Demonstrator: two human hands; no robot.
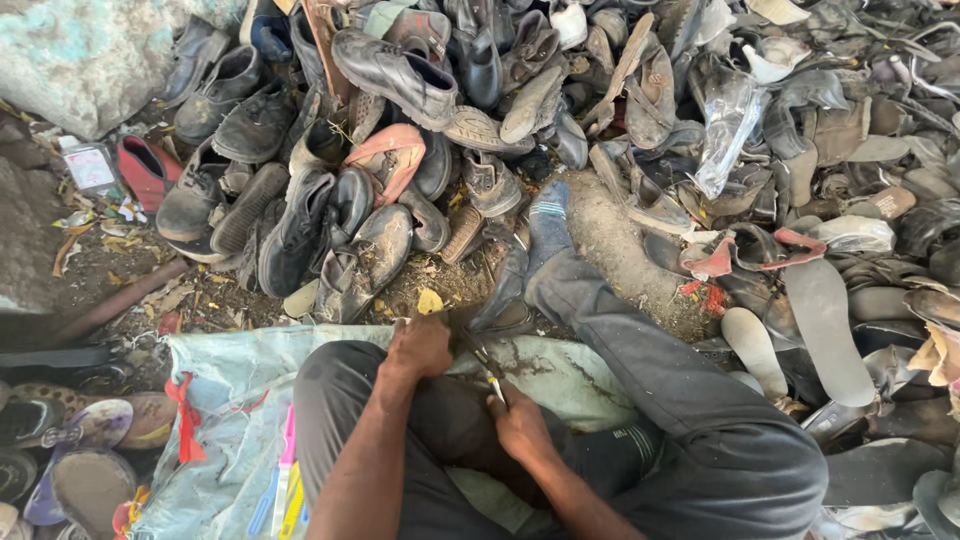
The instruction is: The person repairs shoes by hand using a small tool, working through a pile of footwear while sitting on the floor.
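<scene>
Shoe piece: one dark upper, pinned between the legs on the pale sack.
Left hand: clenched on that piece's edge.
Right hand: one, gripping one small blade.
Worn shoes: too many to count, heaped ahead.
Loose soles: several, at right.

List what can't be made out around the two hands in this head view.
- Thing under left hand: hidden by the hand.
- Small tool in right hand: too small and dark to identify.
- Shoe being worked: partly hidden behind the hands.
- Sandals at left: cut by frame edge.
</scene>
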